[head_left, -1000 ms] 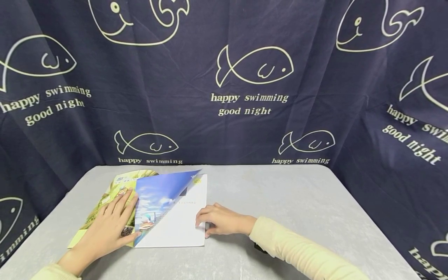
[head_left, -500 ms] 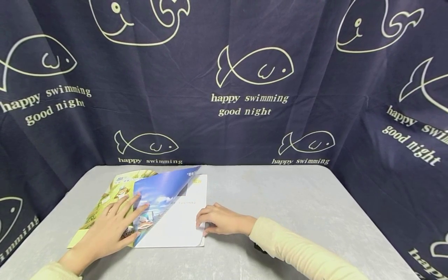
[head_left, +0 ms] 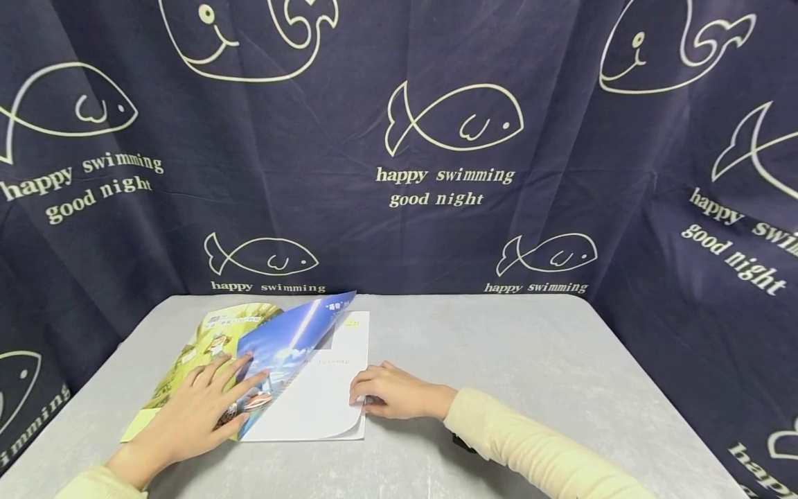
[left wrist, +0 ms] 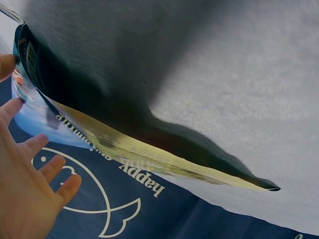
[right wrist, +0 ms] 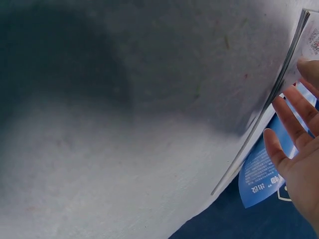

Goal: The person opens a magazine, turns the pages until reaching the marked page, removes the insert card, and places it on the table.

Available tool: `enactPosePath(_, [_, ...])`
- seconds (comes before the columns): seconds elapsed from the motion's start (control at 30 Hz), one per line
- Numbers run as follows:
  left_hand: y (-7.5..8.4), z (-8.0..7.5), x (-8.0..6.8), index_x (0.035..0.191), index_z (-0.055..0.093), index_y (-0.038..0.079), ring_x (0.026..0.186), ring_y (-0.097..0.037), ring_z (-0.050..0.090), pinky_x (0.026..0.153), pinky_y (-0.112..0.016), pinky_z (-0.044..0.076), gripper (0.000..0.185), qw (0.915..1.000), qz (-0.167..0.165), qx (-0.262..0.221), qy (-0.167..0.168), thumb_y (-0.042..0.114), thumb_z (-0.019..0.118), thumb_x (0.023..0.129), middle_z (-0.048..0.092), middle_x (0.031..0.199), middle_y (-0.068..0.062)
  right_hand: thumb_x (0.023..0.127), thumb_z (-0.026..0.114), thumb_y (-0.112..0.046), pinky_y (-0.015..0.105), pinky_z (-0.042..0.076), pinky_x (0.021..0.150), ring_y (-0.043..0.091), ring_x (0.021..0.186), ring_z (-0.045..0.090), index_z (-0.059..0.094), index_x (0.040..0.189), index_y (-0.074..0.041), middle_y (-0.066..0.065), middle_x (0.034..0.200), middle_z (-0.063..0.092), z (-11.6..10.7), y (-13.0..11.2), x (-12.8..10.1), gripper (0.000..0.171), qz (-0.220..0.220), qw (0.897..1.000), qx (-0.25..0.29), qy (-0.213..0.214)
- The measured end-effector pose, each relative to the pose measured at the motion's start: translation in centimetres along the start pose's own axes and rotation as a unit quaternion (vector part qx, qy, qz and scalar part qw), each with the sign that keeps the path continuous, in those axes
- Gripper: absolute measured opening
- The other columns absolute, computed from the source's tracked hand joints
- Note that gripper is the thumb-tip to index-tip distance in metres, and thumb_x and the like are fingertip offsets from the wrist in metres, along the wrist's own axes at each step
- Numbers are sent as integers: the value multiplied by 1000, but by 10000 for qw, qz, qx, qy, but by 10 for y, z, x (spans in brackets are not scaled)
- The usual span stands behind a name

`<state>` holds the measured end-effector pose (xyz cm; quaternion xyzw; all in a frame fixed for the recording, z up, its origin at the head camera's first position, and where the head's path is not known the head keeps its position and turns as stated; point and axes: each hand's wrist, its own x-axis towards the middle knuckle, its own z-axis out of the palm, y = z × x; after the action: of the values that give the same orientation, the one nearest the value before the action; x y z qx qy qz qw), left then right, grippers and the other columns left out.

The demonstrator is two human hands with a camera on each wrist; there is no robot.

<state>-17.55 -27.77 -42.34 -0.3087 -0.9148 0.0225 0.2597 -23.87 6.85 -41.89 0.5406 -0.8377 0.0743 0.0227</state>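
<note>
Booklet [head_left: 312,395] lies open on the grey worktop [head_left: 530,360] between both hands: the left hand [head_left: 199,409] presses flat with spread fingers on its yellow-green left page, beside the raised blue page [head_left: 293,346], while the right hand [head_left: 389,398] pinches the white page's right edge, lifting its corner

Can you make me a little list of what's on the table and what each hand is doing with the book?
surface: grey table
book: open booklet lying flat
blue page: raised, partly turned
left hand: flat on the green left-hand cover, fingers straight, touching the blue page
right hand: fingers curled at the white page's right edge, lifting its lower corner
backdrop: dark curtain with fish drawings
</note>
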Motion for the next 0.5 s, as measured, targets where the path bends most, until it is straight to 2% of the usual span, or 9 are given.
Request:
enactPosePath(0.13, [2, -2, -1, 128, 52, 24, 117, -37, 43, 84, -48, 34, 56, 9998, -153, 19, -144, 41, 62, 76, 47, 134, -11, 84, 63, -26, 15, 31, 78, 1, 97, 51, 64, 101, -24, -13, 108, 60, 0, 1, 0, 17, 12, 10000, 12, 67])
enactPosePath(0.23, [3, -1, -1, 128, 53, 23, 115, -35, 45, 84, -49, 35, 56, 9995, -222, 36, -222, 48, 60, 78, 47, 134, -12, 84, 63, -26, 16, 31, 79, 1, 99, 52, 63, 102, -24, -13, 108, 60, 1, 2, 0, 17, 31, 10000, 25, 81])
enactPosePath(0.4, [3, 0, -1, 126, 55, 17, 112, -33, 48, 82, -50, 38, 67, 9994, -203, 155, -230, 61, 58, 75, 50, 131, -13, 84, 63, -25, 15, 31, 78, 2, 98, 52, 63, 102, -24, -13, 107, 60, 2, 2, 1, 17, 73, 9999, 53, 78])
enactPosePath(0.5, [3, 0, -1, 124, 55, 12, 110, -34, 49, 80, -50, 40, 72, 9994, -153, 213, -211, 63, 59, 73, 51, 128, -15, 84, 64, -24, 15, 30, 76, 1, 96, 52, 63, 101, -23, -13, 106, 60, 2, 2, 2, 17, 94, 9999, 92, 96])
